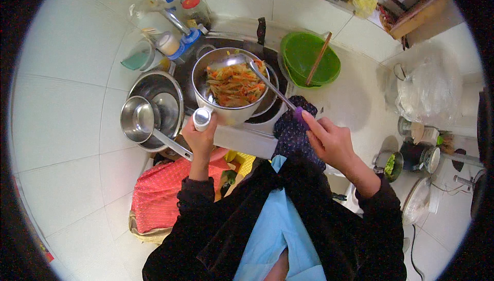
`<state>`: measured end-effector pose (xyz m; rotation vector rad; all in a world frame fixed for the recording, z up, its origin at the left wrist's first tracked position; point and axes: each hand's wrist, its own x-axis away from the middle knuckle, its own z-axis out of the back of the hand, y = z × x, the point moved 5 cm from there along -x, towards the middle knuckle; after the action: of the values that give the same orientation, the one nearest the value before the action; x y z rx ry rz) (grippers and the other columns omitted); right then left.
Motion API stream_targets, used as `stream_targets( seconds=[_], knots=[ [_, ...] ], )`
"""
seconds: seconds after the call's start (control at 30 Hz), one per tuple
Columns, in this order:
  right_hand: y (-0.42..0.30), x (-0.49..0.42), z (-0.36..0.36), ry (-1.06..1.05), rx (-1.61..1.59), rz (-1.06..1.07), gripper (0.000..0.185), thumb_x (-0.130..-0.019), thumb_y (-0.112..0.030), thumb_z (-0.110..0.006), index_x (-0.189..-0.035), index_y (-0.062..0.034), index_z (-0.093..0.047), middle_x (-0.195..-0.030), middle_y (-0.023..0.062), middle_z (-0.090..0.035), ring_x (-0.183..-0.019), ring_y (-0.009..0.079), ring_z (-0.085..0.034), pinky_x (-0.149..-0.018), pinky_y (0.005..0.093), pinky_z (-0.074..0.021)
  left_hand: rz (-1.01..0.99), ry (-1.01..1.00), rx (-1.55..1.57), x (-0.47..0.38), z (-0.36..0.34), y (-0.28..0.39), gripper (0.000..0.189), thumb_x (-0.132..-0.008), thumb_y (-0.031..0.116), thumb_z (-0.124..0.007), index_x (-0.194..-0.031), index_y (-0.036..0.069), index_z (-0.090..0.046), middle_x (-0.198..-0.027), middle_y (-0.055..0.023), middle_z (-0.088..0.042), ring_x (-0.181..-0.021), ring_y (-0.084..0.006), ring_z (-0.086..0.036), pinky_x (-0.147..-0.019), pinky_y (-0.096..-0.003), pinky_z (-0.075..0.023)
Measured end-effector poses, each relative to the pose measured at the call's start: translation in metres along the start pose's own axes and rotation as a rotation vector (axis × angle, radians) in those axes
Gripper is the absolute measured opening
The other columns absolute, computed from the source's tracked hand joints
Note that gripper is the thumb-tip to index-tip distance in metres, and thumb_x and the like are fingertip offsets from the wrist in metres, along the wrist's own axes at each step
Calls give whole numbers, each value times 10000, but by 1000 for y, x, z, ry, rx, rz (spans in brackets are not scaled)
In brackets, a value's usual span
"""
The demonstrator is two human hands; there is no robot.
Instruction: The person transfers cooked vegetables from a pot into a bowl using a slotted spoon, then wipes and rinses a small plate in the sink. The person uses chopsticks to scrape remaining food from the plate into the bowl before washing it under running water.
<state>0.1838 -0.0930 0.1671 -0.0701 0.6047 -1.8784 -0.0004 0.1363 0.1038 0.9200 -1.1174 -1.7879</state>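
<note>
My left hand (199, 136) grips the white handle of a deep pan (235, 113) over the stove. Shredded orange and pale vegetables (235, 84) lie inside, gathered towards one side. In my right hand (328, 140) is a metal spatula (272, 88) by its purple handle; the head of it reaches into the pan at the far side, among the food. Beneath the spatula's handle a dark patterned cloth (295, 130) lies at the counter's edge. Part of another round pan or lid shows behind the pan's right side.
Right of the stove is a green plastic bowl (308, 59) with wooden chopsticks (319, 59) across it. A steel basin (175, 88) and a steel ladle (137, 119) stand left. Jars and bottles crowd the back left. A black handle (261, 30) sticks up behind the pan.
</note>
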Motion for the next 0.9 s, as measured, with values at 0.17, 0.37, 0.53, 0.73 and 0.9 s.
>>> stream_targets(
  seconds=[0.17,0.37,0.53,0.73,0.9],
  knots=[
    [-1,7,13,183,91,123,479,-707,-112,-622,-1175,-156,-532,-655,33,-510,-446,181,-499,-362,307,-392,20,35,55,12,3,-2,142,-683,91,-705,-749,7,-612,-676,3,-604,-618,-64,-536,-577,-223,-434],
    [2,0,20,169,165,149,476,-711,-114,-615,-1177,-170,-534,-641,24,-476,-439,173,-483,-361,295,-385,-92,67,54,17,7,16,150,-663,75,-712,-698,13,-579,-620,11,-568,-580,-56,-506,-543,-220,-416],
    [-2,2,23,95,217,71,496,-720,-131,-616,-1201,-190,-513,-634,21,-468,-432,176,-478,-361,312,-385,-102,101,122,20,8,21,136,-678,70,-702,-707,11,-583,-631,17,-570,-585,-54,-506,-547,-213,-411],
    [-17,8,37,-19,113,8,495,-736,-136,-606,-1216,-179,-496,-621,29,-484,-433,185,-492,-364,318,-386,31,88,207,15,3,-1,110,-698,61,-686,-734,5,-598,-653,24,-579,-600,-49,-516,-559,-207,-414],
    [-25,6,55,-14,71,20,488,-740,-129,-602,-1214,-176,-495,-625,32,-489,-433,189,-499,-366,318,-391,-1,83,181,15,1,-3,117,-696,62,-692,-747,1,-607,-660,18,-585,-607,-53,-522,-564,-208,-417]
  ],
)
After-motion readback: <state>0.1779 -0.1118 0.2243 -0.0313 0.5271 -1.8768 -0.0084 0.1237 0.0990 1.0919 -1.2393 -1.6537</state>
